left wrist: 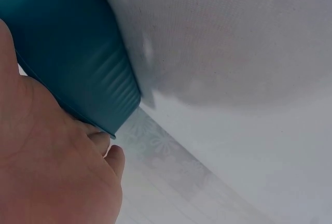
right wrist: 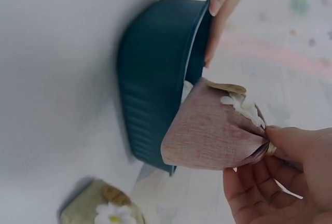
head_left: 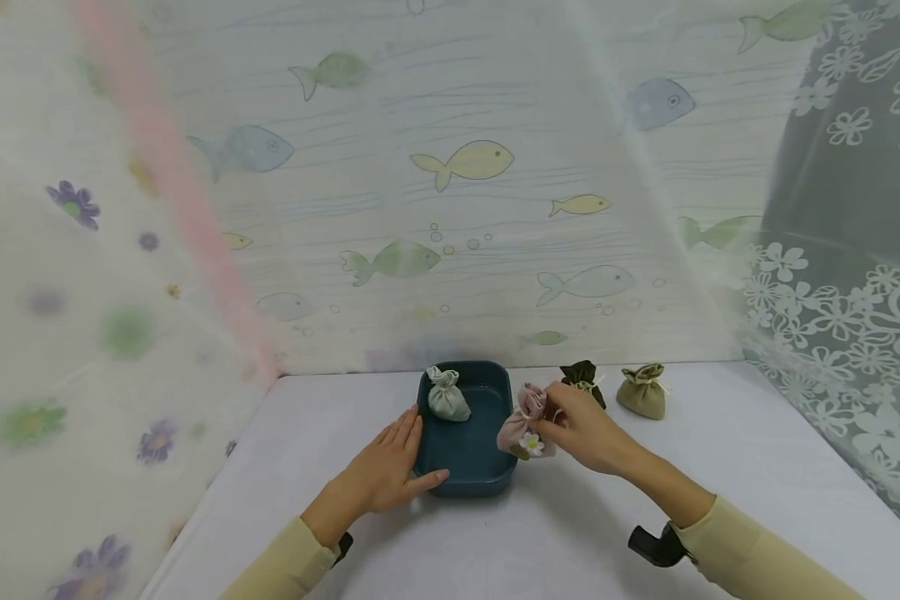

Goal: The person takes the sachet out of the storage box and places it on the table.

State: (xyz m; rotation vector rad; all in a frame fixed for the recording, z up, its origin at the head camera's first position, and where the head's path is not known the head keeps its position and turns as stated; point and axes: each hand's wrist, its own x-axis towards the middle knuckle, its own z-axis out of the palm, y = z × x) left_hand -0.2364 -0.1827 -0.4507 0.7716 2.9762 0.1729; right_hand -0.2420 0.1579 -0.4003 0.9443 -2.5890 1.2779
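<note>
A dark teal rectangular basin [head_left: 465, 479] stands on the white table. My left hand [head_left: 384, 467] rests along its left side with fingers straight and the thumb over the near rim. Inside it, at the far left, sits a pale grey-green drawstring pouch [head_left: 450, 403]. My right hand [head_left: 587, 429] pinches a pink drawstring pouch [right wrist: 212, 130] by its gathered neck, thumb on one side and fingers on the other. A white flower and a leaf decorate that pouch. It hangs at the basin's right rim, overlapping it in the head view.
Behind my right hand is a dark green pouch [head_left: 583, 379]. An olive pouch [head_left: 643, 396] with a white flower stands to its right. A curtain [head_left: 465, 250] printed with fish closes off the table's back edge, and flowered sheets hang at both sides.
</note>
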